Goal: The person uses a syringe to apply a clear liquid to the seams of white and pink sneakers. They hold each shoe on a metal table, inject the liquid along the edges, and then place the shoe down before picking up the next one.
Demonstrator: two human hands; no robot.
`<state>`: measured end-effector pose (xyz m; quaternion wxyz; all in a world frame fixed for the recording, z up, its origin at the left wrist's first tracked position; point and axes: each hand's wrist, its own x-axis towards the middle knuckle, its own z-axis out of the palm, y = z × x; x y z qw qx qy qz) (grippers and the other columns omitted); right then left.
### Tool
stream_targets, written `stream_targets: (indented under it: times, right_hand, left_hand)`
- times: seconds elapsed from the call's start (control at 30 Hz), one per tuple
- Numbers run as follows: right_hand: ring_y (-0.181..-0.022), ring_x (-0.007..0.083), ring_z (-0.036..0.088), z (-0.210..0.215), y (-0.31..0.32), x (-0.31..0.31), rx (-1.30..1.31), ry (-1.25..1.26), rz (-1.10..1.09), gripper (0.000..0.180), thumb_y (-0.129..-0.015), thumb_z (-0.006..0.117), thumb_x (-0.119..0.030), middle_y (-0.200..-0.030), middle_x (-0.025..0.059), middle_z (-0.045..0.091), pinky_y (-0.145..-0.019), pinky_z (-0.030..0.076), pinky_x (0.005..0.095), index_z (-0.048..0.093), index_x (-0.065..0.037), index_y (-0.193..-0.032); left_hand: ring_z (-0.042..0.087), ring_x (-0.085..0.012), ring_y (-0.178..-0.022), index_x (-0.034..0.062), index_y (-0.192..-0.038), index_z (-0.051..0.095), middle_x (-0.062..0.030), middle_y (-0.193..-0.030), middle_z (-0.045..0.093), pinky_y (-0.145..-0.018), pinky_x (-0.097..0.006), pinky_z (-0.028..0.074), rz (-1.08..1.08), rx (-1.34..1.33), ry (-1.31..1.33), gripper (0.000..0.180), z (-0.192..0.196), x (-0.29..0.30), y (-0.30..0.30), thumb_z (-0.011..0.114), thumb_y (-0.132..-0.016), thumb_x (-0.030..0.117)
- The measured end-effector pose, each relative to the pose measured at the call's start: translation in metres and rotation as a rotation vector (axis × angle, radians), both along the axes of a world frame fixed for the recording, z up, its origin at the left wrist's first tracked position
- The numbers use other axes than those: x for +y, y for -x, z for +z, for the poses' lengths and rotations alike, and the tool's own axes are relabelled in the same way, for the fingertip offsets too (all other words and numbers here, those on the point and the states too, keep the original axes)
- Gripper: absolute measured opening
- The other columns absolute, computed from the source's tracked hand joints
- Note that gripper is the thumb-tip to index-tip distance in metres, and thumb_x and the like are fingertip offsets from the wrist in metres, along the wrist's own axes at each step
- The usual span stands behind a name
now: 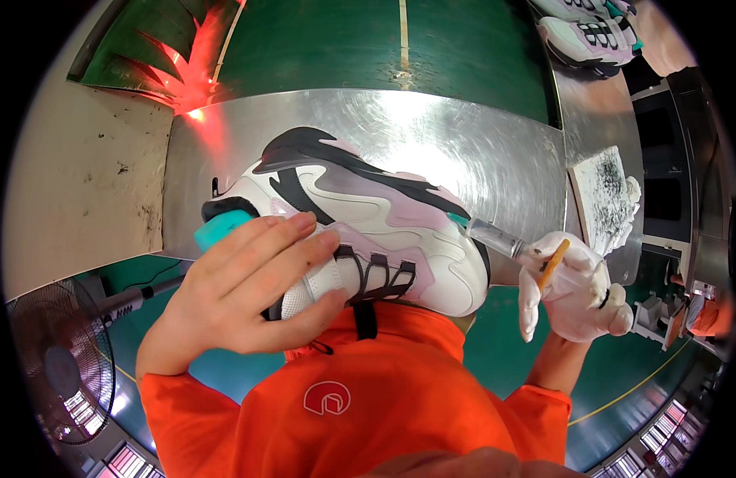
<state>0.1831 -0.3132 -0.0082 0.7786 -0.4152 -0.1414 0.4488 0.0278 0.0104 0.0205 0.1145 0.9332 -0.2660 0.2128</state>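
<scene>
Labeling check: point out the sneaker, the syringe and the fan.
sneaker (384, 231): head view, on the white and pink side panel.
syringe (493, 236): head view, on the clear barrel near the shoe's toe.
fan (61, 370): head view, on the wire guard at lower left.

Sneaker (368, 223) on metal table (479, 143), syringe (495, 237) right.

White-pink-black sneaker (384, 231) on side; clear syringe (495, 237) at toe.

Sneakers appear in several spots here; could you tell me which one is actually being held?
The white, lilac and black sneaker over the metal plate is held by the bare left hand. The other sneakers sit untouched at the top right.
</scene>
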Motion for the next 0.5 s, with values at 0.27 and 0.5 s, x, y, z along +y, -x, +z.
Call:
stream_targets:
  times: [0.27, 0.5]
  right_hand:
    - [-0.064, 0.0309, 0.065, -0.005, -0.001, -0.013, -0.009, -0.061, 0.032, 0.117, -0.05, 0.084, -0.06, -0.089, 0.0293, 0.061, -0.048, 0.057, 0.0338, 0.042, 0.021, -0.125]
    - [-0.063, 0.0311, 0.065, -0.018, 0.001, -0.022, 0.008, -0.133, 0.054, 0.117, -0.05, 0.085, -0.059, -0.091, 0.0302, 0.061, -0.047, 0.057, 0.0337, 0.043, 0.022, -0.124]
  left_hand:
    - [0.065, -0.0316, -0.096, 0.0165, -0.101, 0.062, -0.0182, -0.11, 0.068, -0.073, -0.036, 0.057, 0.012, 0.048, -0.069, 0.03, 0.005, -0.003, -0.005, 0.076, -0.074, 0.016]
    - [0.064, -0.0285, -0.097, 0.0174, -0.099, 0.061, -0.0155, -0.112, 0.068, -0.068, -0.033, 0.055, 0.052, 0.024, -0.097, 0.028, 0.001, -0.005, 0.004, 0.073, -0.075, 0.009]
